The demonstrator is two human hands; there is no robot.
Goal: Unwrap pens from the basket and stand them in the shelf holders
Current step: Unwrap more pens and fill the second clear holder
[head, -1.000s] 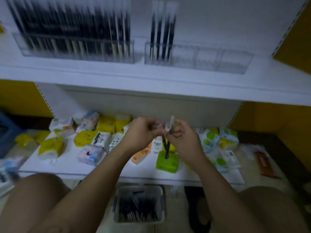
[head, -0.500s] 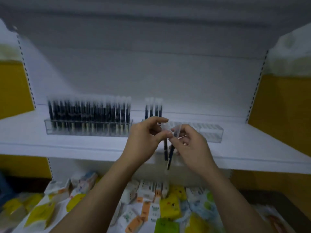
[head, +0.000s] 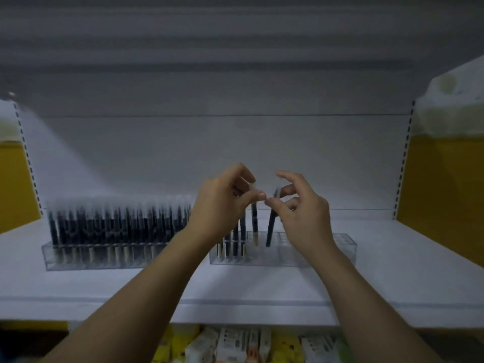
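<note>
My left hand [head: 222, 203] pinches the clear cap end of a dark pen [head: 254, 221] whose tip stands in the right clear holder [head: 337, 247] on the white shelf [head: 392, 271]. My right hand [head: 301, 213] pinches a second dark pen [head: 271, 226], tilted, its lower end at the holder's top. A few other pens [head: 235, 239] stand at that holder's left end. The left holder [head: 104, 258] is packed with several dark pens. The basket is out of view.
Yellow side panels flank the shelf at left [head: 15, 184] and right [head: 440, 184]. Perforated uprights run up both back corners. Small packets [head: 235, 344] lie on the lower shelf below. Another shelf's underside hangs overhead.
Both hands rose from the lower shelf to the upper one and moved apart, each with one pen. The pens now reach the right holder. The view tilted upward.
</note>
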